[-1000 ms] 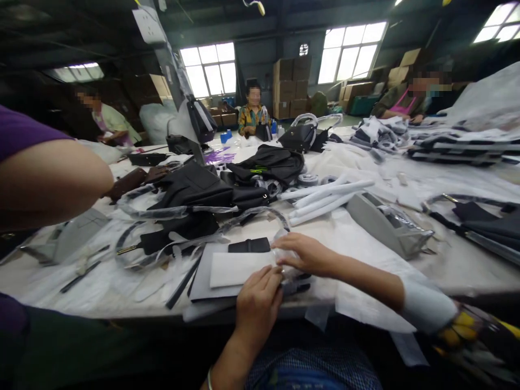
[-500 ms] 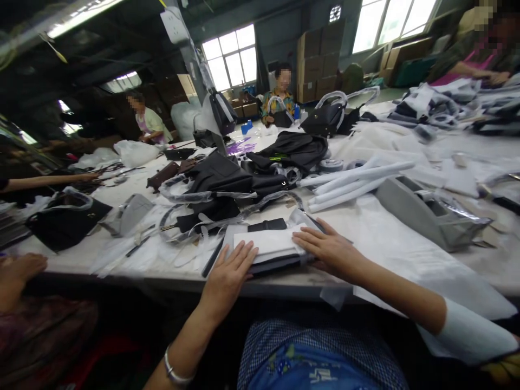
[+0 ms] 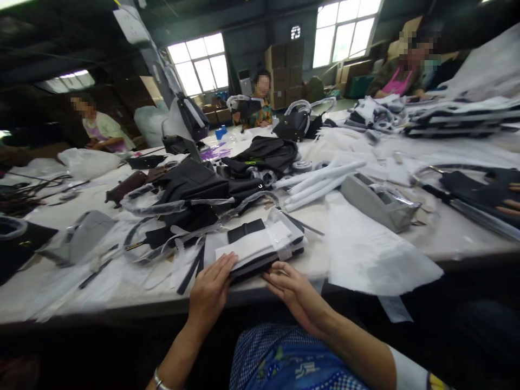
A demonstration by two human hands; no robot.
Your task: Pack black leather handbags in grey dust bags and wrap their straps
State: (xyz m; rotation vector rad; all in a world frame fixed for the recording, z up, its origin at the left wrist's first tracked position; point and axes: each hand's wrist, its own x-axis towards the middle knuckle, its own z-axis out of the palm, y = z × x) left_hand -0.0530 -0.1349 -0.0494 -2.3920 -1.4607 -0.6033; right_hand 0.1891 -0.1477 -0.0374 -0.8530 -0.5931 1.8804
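Note:
A flat dark bag [image 3: 293, 250] lies near the table's front edge, with a folded white sheet [image 3: 244, 246] on top and a clear plastic strip round its right part. My left hand [image 3: 211, 284] rests on the bag's left front corner, its fingertips on the white sheet, fingers stretched out. At the bag's front edge is my right hand [image 3: 294, 292], palm turned inward and fingers extended, the fingertips beside or just under the edge. Whether they touch the bag cannot be told.
Black bags with wrapped handles [image 3: 190, 187] pile up behind. White rolls [image 3: 320, 181], a grey bag [image 3: 377, 200] and a white sheet [image 3: 365, 244] lie right. Another person's hand [image 3: 509, 200] touches a dark bag at the right edge. Several people work across the table [image 3: 459, 238].
My right hand has left the top of the white sheet and come down to the bag's front edge. My left hand stays at the left corner. The view has swung right.

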